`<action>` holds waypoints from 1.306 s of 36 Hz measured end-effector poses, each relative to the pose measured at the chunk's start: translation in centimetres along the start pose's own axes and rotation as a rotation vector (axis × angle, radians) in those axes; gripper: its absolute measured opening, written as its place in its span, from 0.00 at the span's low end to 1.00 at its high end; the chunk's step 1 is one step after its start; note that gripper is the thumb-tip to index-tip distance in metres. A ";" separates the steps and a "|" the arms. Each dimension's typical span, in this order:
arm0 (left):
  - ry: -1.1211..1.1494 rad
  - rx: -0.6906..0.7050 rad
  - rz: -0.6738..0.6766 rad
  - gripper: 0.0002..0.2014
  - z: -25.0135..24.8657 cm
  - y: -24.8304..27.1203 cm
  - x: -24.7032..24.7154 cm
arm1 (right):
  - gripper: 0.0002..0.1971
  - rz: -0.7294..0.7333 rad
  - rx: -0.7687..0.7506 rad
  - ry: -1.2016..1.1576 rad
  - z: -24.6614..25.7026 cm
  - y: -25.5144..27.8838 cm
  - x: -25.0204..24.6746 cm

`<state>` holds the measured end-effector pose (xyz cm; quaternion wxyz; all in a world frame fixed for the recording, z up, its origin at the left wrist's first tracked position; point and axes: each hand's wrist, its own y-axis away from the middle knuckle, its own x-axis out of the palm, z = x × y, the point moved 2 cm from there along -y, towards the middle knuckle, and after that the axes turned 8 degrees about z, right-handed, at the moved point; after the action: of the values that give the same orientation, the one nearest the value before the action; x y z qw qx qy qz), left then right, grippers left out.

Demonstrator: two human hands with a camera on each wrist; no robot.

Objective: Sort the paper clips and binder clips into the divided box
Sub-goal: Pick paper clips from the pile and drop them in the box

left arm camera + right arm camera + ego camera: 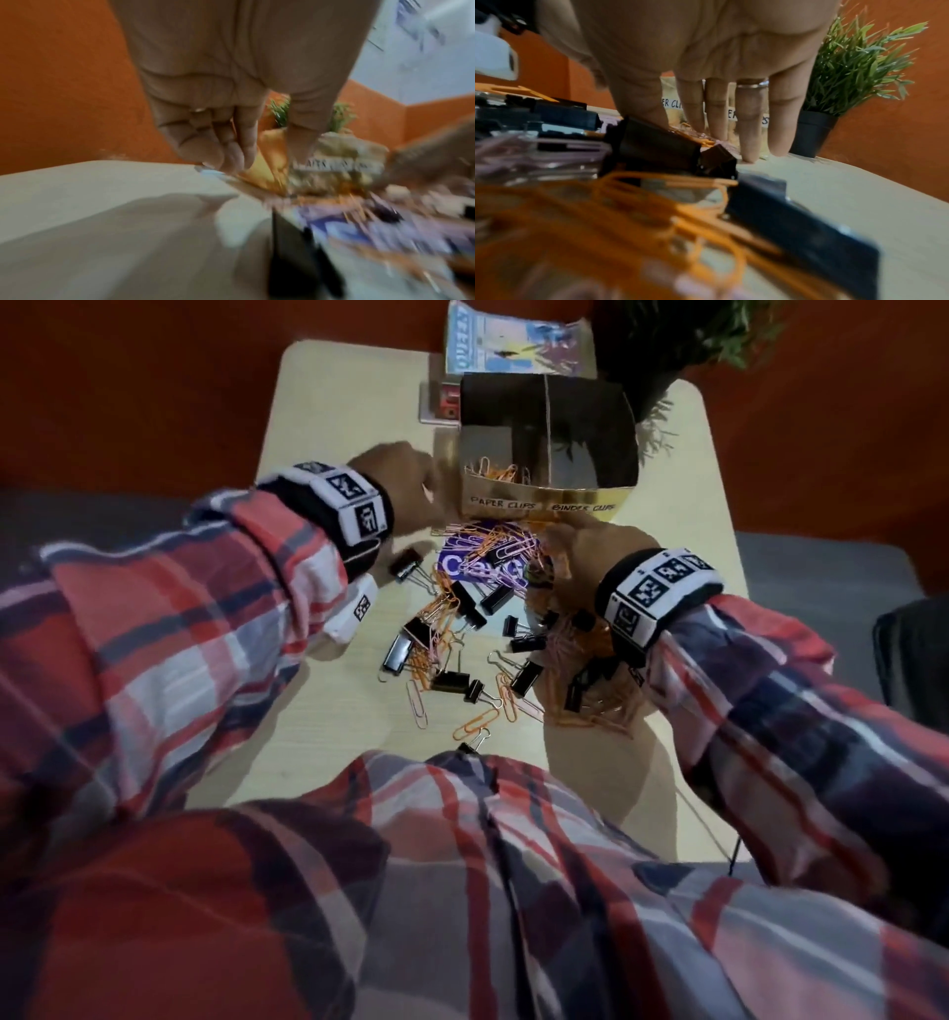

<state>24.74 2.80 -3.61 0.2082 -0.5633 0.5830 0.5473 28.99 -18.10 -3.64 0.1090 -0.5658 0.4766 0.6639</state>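
The divided box (590, 498) stands at the table's middle back, labelled PAPER CLIPS on the left and BINDER CLIPS on the right. Its left half holds several paper clips (495, 472). In front of it lies a mixed pile of black binder clips (470, 603) and orange and pink paper clips (485, 724). My left hand (411, 480) hovers by the box's left front corner. In the blurred left wrist view its thumb and index finger (246, 142) are apart and hold nothing that I can see. My right hand (585, 546) reaches down in front of the box, its straight fingertips (749, 154) touching the pile's far edge.
A purple card (454, 564) lies under the pile. A potted plant (683, 346) stands right of the box, seen also as the plant (854, 67) in the right wrist view. A booklet (513, 341) and a small red packet (441, 403) lie behind the box.
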 end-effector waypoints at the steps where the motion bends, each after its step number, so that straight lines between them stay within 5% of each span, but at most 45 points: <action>1: -0.019 -0.030 0.059 0.27 0.1 0.0 0.8 | 0.29 -0.005 0.003 0.013 0.1 -0.1 -0.2; 3: -0.068 -0.059 0.121 0.44 -0.2 0.1 2.0 | 0.26 -0.009 0.006 0.047 0.3 -0.2 -0.5; 5: -0.119 -0.049 0.100 0.50 -0.8 0.0 2.7 | 0.21 0.007 0.025 0.090 0.6 -0.2 -0.7; 16: -0.145 0.132 0.035 0.05 -2.5 0.4 3.1 | 0.16 -0.042 0.031 0.177 1.1 0.2 -0.1; 27: -0.155 0.113 0.038 0.06 -1.4 1.8 2.7 | 0.12 -0.106 -0.007 0.007 1.0 1.3 -0.4; 34: -0.010 0.165 -0.089 0.06 -0.9 3.0 -0.9 | 0.09 -0.162 0.057 -0.208 -0.2 2.0 -0.3; 42: 0.033 0.286 -0.246 0.06 -5.5 1.2 -5.1 | 0.07 -0.168 0.085 -0.269 -0.9 2.9 -0.2; 47: -0.078 0.292 -0.171 0.07 -8.7 -1.0 -3.5 | 0.07 -0.179 0.123 -0.312 -1.6 3.4 0.2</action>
<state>29.84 -3.03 1.76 0.3562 -0.5529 0.5978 0.4583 27.61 -21.14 -1.97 0.2749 -0.4884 0.4413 0.7008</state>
